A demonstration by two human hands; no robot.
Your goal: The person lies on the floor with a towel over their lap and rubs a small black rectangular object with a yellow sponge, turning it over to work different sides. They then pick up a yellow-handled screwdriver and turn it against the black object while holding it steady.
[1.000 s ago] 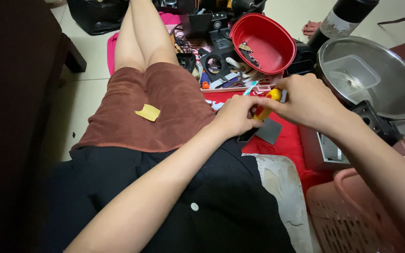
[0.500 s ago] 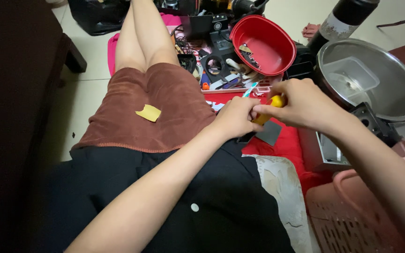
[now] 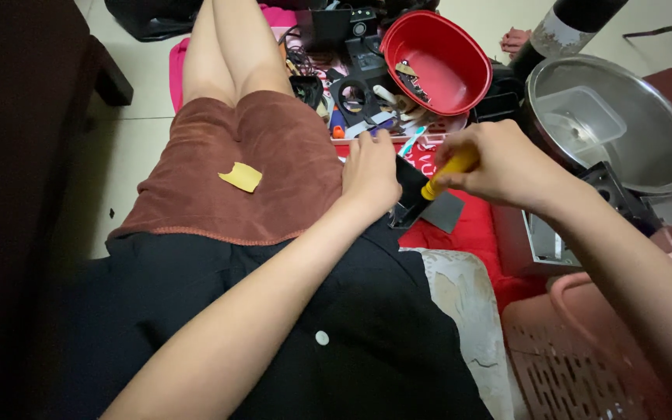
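My right hand (image 3: 499, 165) grips a yellow-handled tool (image 3: 446, 173), tip angled down toward a small dark flat device (image 3: 412, 187). My left hand (image 3: 370, 173) presses down on that device at the edge of my lap, fingers curled over it. A dark grey square piece (image 3: 443, 211) lies under the tool on a red cloth (image 3: 470, 232). A small yellow scrap (image 3: 240, 176) rests on my brown shorts (image 3: 235, 167).
A red plastic bowl (image 3: 460, 74) with small parts sits ahead, beside a pile of tools and cables (image 3: 359, 97). A steel lidded pot (image 3: 612, 117) stands at the right, a pink basket (image 3: 577, 358) at lower right, dark furniture (image 3: 17, 117) on the left.
Both hands have come down and nearer to my lap. The left hand now lies flat on the dark device, and the yellow tool points down at it.
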